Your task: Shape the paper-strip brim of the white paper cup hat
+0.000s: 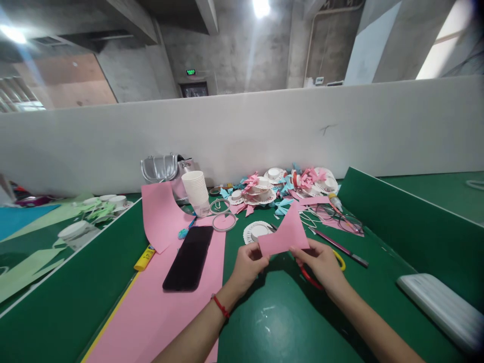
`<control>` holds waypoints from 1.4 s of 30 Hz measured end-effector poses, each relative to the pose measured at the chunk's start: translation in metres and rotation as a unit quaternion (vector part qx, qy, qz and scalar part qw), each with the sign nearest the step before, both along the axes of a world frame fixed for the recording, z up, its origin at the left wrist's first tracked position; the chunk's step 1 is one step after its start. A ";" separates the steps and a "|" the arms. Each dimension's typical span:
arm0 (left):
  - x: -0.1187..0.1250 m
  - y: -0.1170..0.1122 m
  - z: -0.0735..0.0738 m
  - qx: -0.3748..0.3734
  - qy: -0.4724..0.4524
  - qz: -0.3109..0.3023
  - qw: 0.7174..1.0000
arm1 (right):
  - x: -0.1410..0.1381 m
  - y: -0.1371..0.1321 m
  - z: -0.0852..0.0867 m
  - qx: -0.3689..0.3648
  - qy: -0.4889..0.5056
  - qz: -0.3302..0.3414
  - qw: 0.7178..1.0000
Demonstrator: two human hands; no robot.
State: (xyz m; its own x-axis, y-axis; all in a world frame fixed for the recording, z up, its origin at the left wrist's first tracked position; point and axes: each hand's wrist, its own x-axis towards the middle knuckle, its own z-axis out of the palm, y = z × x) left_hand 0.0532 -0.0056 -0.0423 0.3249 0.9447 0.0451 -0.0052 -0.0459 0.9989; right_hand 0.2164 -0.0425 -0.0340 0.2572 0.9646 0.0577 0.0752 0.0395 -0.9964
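Note:
A cut piece of pink paper (286,236), wide at the bottom and rising to a point, is held up above the green table. My left hand (248,263) pinches its lower left corner between thumb and fingers. At its lower right edge, my right hand (317,262) pinches it too. Scissors with red and yellow handles (339,260) lie partly hidden behind my right hand. Just behind the pink paper is a small white paper plate (257,231) with a cup base on it. A dark pencil (340,247) lies to the right.
Left of my hands, a black phone (189,258) rests on a large pink sheet (128,317), near a yellow glue stick (144,258). Stacked paper cups (195,187) and a pile of paper crafts (260,190) stand behind. Green dividers (412,222) flank the table; a white box-like object (440,307) sits right.

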 end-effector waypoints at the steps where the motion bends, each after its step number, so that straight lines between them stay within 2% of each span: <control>1: -0.001 0.000 0.000 -0.001 -0.004 0.011 1.000 | 0.002 0.000 0.001 -0.003 0.003 -0.013 1.000; 4: -0.002 0.002 -0.001 -0.012 -0.018 0.039 0.999 | 0.006 0.000 0.003 -0.011 0.015 -0.039 0.999; 13: 0.001 0.000 -0.003 -0.038 -0.094 0.018 0.995 | -0.010 -0.001 0.003 -0.019 0.034 0.023 0.999; 20: 0.000 -0.005 0.005 0.023 0.043 -0.044 0.998 | -0.013 -0.003 0.000 -0.045 -0.069 0.059 0.995; 25: 0.001 -0.011 0.010 0.047 0.073 -0.075 0.993 | -0.014 -0.004 -0.003 -0.045 -0.109 0.079 0.990; 28: 0.004 -0.012 0.010 0.062 0.081 -0.056 0.993 | -0.012 -0.003 -0.002 -0.043 -0.120 0.096 0.987; 33: 0.006 -0.010 0.006 0.042 0.084 0.009 0.995 | 0.004 0.002 -0.001 -0.044 -0.057 0.100 0.992; 35: 0.004 -0.009 0.004 0.031 0.081 0.022 0.996 | 0.014 0.004 -0.001 -0.047 -0.011 0.076 0.996; 39: 0.002 -0.005 0.001 0.005 0.063 0.045 0.997 | 0.027 0.007 0.001 -0.034 0.116 -0.016 0.993; 42: 0.001 -0.005 0.001 -0.008 0.041 0.036 0.998 | 0.020 0.006 -0.001 -0.031 0.132 -0.009 0.991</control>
State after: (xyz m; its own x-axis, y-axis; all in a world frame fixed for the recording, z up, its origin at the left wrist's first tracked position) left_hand 0.0545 -0.0110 -0.0410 0.2576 0.9662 0.0068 0.0793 -0.0281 0.9965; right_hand 0.2365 -0.0363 -0.0346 0.2726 0.9593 -0.0735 -0.1881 -0.0218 -0.9819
